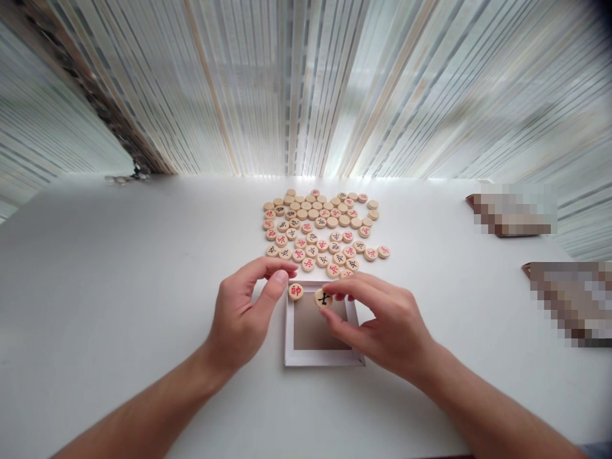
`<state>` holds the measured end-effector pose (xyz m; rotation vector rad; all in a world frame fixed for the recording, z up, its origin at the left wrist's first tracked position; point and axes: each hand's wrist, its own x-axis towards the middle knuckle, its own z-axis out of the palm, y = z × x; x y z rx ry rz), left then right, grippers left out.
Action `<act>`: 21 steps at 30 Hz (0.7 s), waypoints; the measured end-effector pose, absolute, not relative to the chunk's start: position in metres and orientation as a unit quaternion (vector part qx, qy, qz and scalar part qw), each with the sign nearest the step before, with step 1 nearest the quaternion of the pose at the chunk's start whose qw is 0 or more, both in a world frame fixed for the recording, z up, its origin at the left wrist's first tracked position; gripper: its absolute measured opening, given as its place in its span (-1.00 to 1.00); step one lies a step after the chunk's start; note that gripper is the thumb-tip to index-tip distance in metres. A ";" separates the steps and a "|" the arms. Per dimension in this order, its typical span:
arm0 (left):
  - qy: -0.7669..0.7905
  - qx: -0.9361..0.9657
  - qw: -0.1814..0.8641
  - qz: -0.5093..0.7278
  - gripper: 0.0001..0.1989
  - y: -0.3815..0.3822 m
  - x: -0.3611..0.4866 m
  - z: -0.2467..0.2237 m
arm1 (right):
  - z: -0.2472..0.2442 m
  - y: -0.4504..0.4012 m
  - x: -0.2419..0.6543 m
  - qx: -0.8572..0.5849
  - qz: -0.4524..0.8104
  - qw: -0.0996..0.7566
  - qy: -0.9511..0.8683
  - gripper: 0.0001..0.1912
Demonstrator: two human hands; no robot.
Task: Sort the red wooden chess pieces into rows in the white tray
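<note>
One left hand [239, 319]: fingers [258, 266] loosely curved, a narrow gap between them and the thumb, nothing gripped.

One right hand [389, 319]: thumb and forefinger pinched on the edge of one black-marked disc [324, 298], inscribed face visible, held over a box.

One shallow square box [325, 359], white walls, brownish-grey floor: below the right fingertips and to the right of the left fingertips.

One red-marked disc [296, 291]: at the box's far left corner, just beside the left thumb tip; whether thumb and disc touch cannot be told.

Several dozen pale round discs [308, 206]: spread beyond both sets of fingers, some bearing red characters, some black, many of the farther ones plain on top. Nearest row just past the fingertips, one red-marked piece partly covered by the right hand.

Two pixelated brown-edged items [507, 217]: well to the right of the right fingers.

One white desk [119, 306]: beneath all of the above.

One striped curtain [253, 83]: beyond the discs, farthest from the fingers.
</note>
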<state>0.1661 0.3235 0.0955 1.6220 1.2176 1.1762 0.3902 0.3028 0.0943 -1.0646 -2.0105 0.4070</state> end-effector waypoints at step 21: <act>0.527 0.673 0.361 0.372 -0.70 0.335 0.168 0.081 | 0.070 0.313 0.377 -0.458 0.085 0.254 -0.848 -0.82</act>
